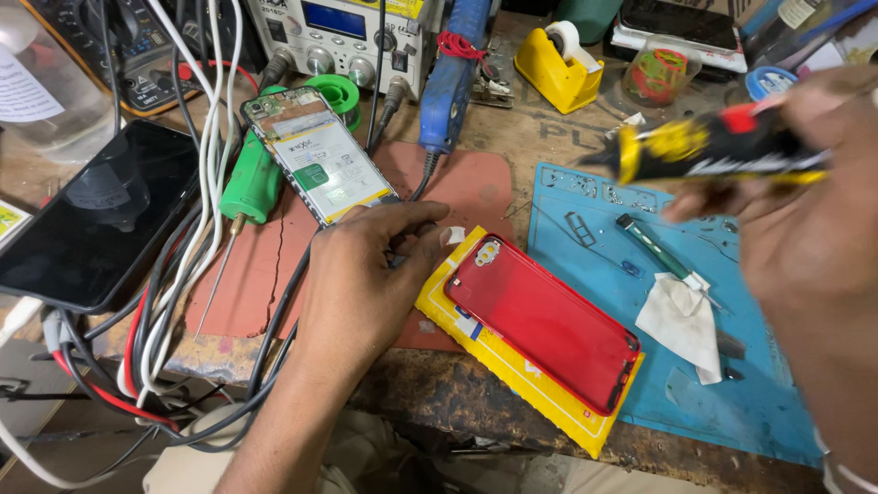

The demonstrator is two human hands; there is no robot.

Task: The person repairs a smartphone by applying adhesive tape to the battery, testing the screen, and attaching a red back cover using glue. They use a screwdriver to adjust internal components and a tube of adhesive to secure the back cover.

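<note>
The red phone back cover (549, 329) lies face down just right of centre, on a yellow card (512, 366) that hangs a little over the bench's front edge. Just above and left of it, the opened phone (320, 155) lies with its battery and board exposed, its lower end under the left hand (366, 274). That hand rests flat with fingers curled loosely over the phone's bottom edge; it pins rather than grips.

The right hand (805, 229), close to the camera at the right of the frame, is closed around a yellow and black glue tube (713, 146) with a red cap, nozzle pointing left. I would worry about a drip: the nozzle hangs above the blue work mat (585, 384), and any swing left could carry glue over the red cover or the bare board. The yellow card could also tip off the bench if nudged, taking the cover with it.

A green-handled soldering iron (251, 187) lies at the phone's left beside a tangle of cables (183, 274), near enough to snag. A second phone (91, 215), its screen dark, sits at the left edge.

The tube is blurred, so I can't tell whether the cap is on or glue is at the tip. What the left fingertips press on is hidden. The right hand is cut off by the frame.
</note>
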